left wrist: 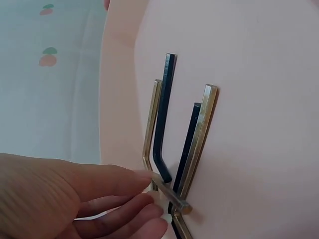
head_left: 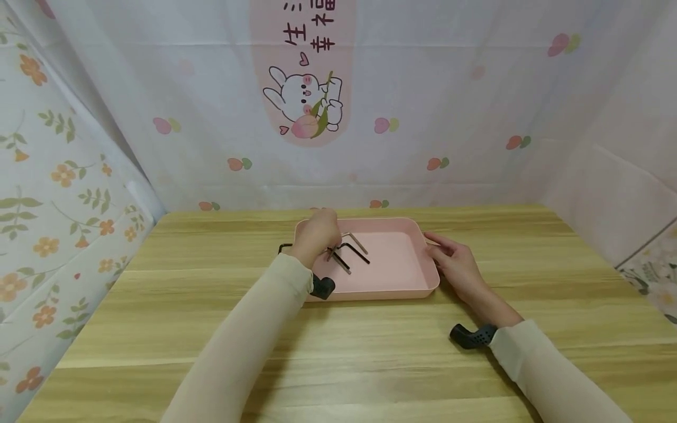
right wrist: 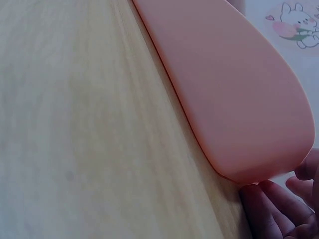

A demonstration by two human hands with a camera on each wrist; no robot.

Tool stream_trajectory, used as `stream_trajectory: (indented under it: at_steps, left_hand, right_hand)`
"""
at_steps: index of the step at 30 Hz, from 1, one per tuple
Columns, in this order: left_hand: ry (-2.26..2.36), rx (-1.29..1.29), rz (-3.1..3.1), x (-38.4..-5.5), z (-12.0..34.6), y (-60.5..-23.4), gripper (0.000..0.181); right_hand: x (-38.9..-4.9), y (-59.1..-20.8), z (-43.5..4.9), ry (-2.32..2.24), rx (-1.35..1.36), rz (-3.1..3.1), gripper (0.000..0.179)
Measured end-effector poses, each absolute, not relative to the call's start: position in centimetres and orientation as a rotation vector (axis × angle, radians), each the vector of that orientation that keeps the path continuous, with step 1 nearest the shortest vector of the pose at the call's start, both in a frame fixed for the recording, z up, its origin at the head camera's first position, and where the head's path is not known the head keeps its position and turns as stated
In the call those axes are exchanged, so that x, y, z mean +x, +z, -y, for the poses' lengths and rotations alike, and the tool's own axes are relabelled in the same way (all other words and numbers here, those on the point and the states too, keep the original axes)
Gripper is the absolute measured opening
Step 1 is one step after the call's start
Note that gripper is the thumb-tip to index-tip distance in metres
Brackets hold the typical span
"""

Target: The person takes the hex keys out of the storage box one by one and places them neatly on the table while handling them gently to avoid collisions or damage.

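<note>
head view looks down; nearer wrist views share the tray [head_left: 394,258].

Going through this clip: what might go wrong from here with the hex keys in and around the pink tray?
1. The left hand pinches a bronze-coloured hex key whose free end juts past the fingers; it might twist or slip.
2. In the left wrist view that key overlaps a longer bronze key, so moving it could knock that one.
3. The right hand holds the pink tray at one end; a tug might slide it.
</note>
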State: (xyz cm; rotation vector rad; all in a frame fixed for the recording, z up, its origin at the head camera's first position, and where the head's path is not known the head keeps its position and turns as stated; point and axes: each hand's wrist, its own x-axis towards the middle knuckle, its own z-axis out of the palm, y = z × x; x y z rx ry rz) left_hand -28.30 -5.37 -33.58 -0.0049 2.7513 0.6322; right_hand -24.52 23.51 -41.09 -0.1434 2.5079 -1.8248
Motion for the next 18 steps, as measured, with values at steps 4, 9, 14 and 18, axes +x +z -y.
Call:
stream_trajectory:
  at_steps: [4,9,14,18]
  left_hand:
    - [0.673,-0.029,-2.743,-28.49,4.98,-33.85,0.015]
    - [0.686,-0.028,-2.736,-28.64,4.77,-34.0,0.01]
    - [0.661,0.0,-2.759,-28.75,4.73,-34.2,0.009]
    - [0.681,-0.01,-2.739,-28.85,4.7,-34.3,0.011]
  right_hand:
    - [-24.58,-41.19,-23.71,-1.84,-0.142,-2.492,0.051]
    - [-24.64,-41.1,-23.71,-1.842,-0.158,-2.483,0.052]
    - [-24.55,-41.07,-23.71,-1.832,-0.169,-2.495,0.052]
    - [-24.48,-41.0,-23.72,-1.825,-0.174,-2.503,0.052]
